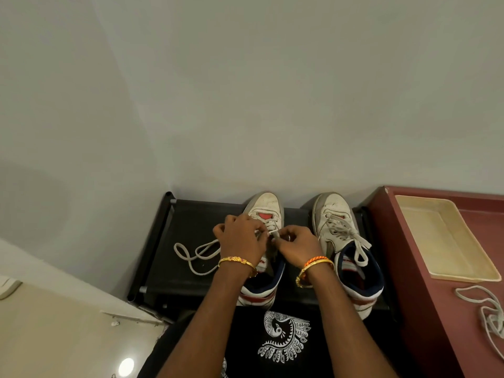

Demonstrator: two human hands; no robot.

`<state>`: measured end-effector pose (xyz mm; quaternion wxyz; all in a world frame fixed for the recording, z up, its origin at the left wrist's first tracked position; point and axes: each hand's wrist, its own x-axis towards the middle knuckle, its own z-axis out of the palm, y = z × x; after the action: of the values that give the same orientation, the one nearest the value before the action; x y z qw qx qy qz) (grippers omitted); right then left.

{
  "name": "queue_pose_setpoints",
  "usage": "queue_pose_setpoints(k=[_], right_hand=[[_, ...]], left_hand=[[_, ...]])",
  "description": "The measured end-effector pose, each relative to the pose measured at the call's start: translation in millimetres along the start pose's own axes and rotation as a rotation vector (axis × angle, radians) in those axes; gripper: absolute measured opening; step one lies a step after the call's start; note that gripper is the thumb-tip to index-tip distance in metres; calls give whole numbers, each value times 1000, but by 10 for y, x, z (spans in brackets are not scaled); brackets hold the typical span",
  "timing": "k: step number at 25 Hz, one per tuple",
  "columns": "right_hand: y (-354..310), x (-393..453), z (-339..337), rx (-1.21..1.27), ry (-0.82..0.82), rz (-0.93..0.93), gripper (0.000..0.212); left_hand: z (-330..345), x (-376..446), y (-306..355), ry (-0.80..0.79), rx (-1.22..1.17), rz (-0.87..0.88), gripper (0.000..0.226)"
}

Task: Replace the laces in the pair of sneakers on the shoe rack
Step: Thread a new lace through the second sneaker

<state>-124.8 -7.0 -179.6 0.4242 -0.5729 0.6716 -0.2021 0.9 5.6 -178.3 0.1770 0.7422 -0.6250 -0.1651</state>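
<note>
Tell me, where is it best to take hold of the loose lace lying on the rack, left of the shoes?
Probably at the far loop of the loose lace, from above: it lies flat and free on the shoe rack, away from the left hand and right hand, both working at the left sneaker.

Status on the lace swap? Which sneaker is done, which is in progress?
Right sneaker looks fully laced. Both hands, left hand and right hand, pinch the lace at the left sneaker; only its lowest eyelets look threaded, the rest trails on the rack. Another lace lies on the red cabinet.
</note>
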Motion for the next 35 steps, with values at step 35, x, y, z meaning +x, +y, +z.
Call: queue_pose_setpoints(k=[35], right_hand=[[109,158,-194,644,-159,396,15]], left_hand=[[189,18,85,-6,5,118,20]])
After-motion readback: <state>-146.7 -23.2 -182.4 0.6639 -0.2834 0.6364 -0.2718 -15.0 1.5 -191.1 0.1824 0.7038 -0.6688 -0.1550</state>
